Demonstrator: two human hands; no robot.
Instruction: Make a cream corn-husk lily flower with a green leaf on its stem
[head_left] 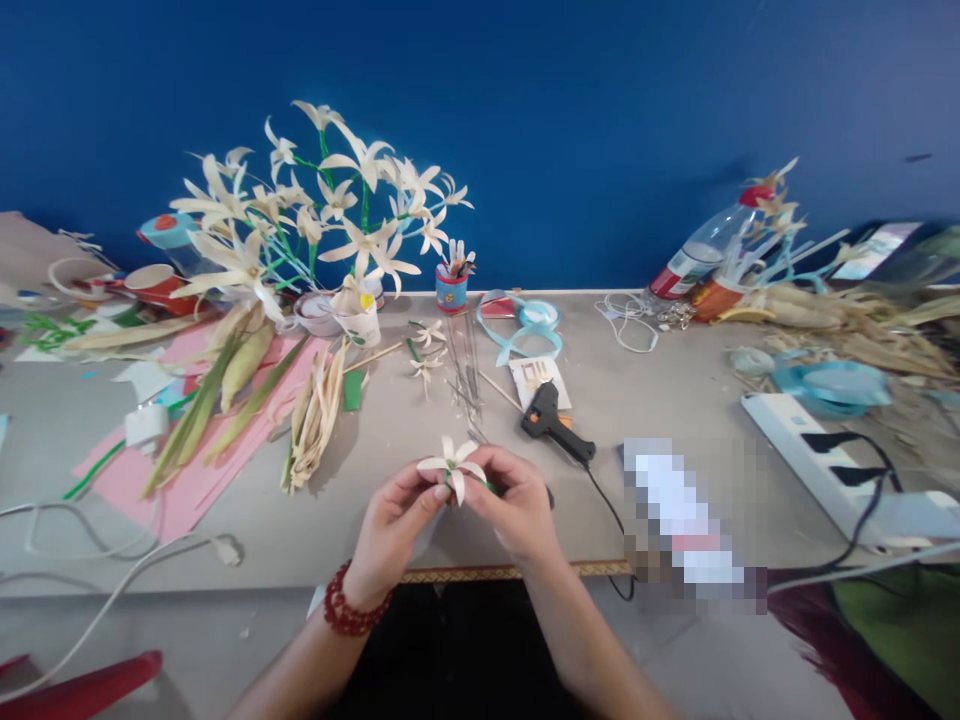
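Observation:
A small cream-white handmade flower (452, 463) with narrow pointed petals is held up above the table's front edge. My left hand (400, 515), with a red bead bracelet (352, 605) on its wrist, pinches it from the left, thumb under the petals. From the right, my right hand (517, 505) closes thumb and fingers at the flower's base, where a bit of green shows. The stem is mostly hidden by my fingers. Two similar white flowers (426, 372) lie farther back, beside thin metal wires (466, 360).
A black glue gun (555, 420) lies right of my hands, its cord running off the front edge. Corn husks (319, 420) and pink paper (180, 480) lie to the left. Behind stand a large white flower bunch (364, 245) and a cup (358, 325). A power strip (810, 470) is at right.

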